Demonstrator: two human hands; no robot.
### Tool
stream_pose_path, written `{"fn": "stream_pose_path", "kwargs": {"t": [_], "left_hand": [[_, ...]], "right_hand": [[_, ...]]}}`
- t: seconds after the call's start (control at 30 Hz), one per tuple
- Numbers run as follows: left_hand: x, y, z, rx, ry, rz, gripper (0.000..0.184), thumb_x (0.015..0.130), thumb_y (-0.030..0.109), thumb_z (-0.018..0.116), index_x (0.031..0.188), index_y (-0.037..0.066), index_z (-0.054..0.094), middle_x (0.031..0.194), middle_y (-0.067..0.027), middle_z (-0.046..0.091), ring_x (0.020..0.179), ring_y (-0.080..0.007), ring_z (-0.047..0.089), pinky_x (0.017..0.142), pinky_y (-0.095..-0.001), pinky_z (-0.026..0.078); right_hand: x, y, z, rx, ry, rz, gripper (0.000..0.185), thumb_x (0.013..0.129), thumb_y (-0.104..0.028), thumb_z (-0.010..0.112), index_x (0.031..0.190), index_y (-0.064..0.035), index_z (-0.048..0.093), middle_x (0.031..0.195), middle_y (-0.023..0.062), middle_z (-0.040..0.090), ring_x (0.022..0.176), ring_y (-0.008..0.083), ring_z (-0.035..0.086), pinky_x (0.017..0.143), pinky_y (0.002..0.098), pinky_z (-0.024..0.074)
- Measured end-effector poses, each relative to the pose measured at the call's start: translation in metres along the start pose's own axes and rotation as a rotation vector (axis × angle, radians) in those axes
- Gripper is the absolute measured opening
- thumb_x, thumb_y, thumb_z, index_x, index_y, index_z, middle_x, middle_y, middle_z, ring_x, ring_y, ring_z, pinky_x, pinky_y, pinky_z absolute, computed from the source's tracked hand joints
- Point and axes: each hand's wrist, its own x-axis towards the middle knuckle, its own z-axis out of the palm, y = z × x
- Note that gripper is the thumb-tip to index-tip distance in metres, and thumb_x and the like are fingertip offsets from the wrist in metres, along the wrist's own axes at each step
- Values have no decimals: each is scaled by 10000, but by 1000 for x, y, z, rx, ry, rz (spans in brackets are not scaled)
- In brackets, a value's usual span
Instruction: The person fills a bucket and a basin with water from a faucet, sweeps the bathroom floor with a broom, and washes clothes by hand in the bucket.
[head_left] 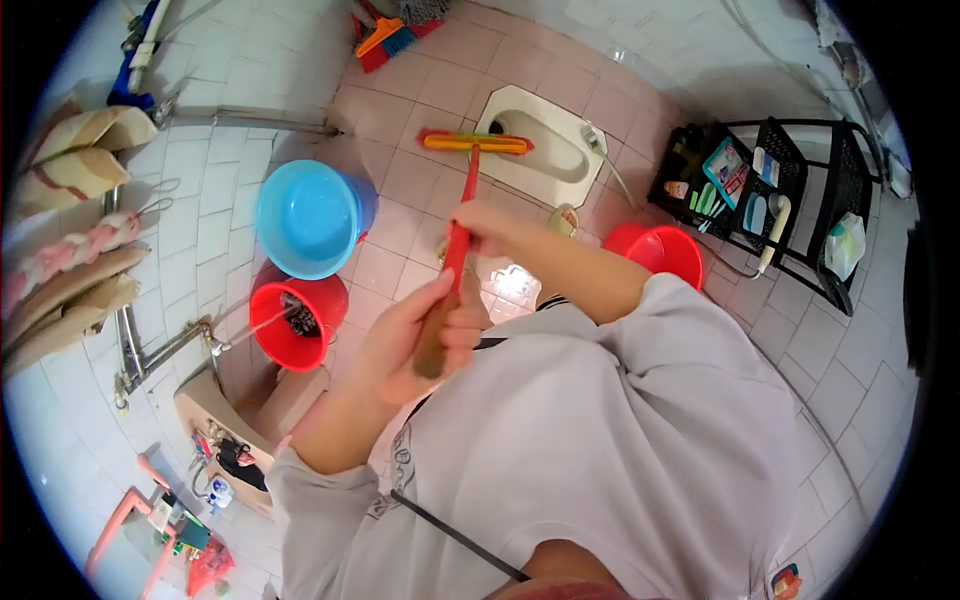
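Note:
A long-handled brush has a red handle (470,185) and a yellow and red head (475,143) over the pink floor tiles, beside the squat toilet (545,150). My left hand (435,330) is wrapped round the lower handle, close to its brownish end. Further up, my right hand (480,228) grips the same handle, its fingers partly hidden. The head overlaps the toilet's left part in view; whether it touches the floor is hard to tell.
Blue bucket (310,220) and red bucket (295,325) stand left, near a sink (215,400). Another red bucket (660,250) and a black rack (790,210) stand right. A broom (380,40) leans at the top. Pipes run along the left wall.

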Motion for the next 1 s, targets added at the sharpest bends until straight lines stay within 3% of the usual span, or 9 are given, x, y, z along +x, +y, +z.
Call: {"fn": "stream_pose_path", "kwargs": {"t": [0.03,0.17,0.23,0.3,0.47,0.77,0.83,0.9,1.0], "left_hand": [[-3,0,7,356,-17,121,314,889,327,377,884,37,496,710,-49,473,614,-153,472,551,-291,420],[0,7,-43,513,-22,471,349,887,336,357,893,25,514,836,-104,538,749,-223,525,717,-353,436],[-11,21,-83,268,-24,643,290,875,274,386,886,14,512,894,-126,556,794,-235,543,785,-339,430],[-16,28,-134,45,-16,698,258,864,244,406,869,9,514,880,-124,554,791,-228,542,775,-335,435],[-19,20,-185,-226,30,724,185,836,180,459,819,5,516,835,-115,547,777,-203,537,757,-320,444],[-31,38,-169,95,-45,814,156,828,182,487,883,36,503,846,-99,542,769,-195,534,727,-343,444],[-29,28,-142,308,-86,807,190,835,193,488,942,36,494,868,-94,545,788,-189,530,742,-335,437],[-29,14,-111,570,-158,845,255,852,225,462,1023,36,480,960,-102,532,864,-202,515,790,-336,414],[-29,-22,-75,769,-340,1003,321,872,275,412,1081,37,467,1085,-115,494,994,-215,468,869,-344,360]], "right_hand": [[-11,-13,2,63,-108,-18,69,728,-86,507,722,-17,506,642,66,533,530,173,544,461,302,455],[-29,-61,3,-288,-113,50,88,708,-106,539,666,-34,508,617,50,529,491,144,503,450,261,415],[-9,-74,-18,-406,-317,-69,134,735,-119,525,626,-58,475,539,25,477,445,126,452,431,256,396],[52,-78,-34,254,-220,394,221,774,-167,521,592,-80,431,489,2,424,416,97,407,398,246,368],[93,-35,-66,-230,-81,197,256,795,-195,538,597,-86,416,473,-23,384,392,65,368,355,215,314],[-50,-14,-159,-358,61,280,207,781,-183,576,674,-43,468,480,-1,406,363,79,376,319,210,291],[-59,-43,-138,-283,272,355,233,783,-198,557,649,-35,459,483,31,442,357,121,401,321,248,313],[-76,-63,-95,-846,334,179,242,772,-208,552,623,-39,465,504,59,485,367,151,429,338,281,339],[-93,-68,-27,-1015,391,161,195,747,-163,563,598,-49,510,536,71,514,455,169,502,388,303,389]]}}
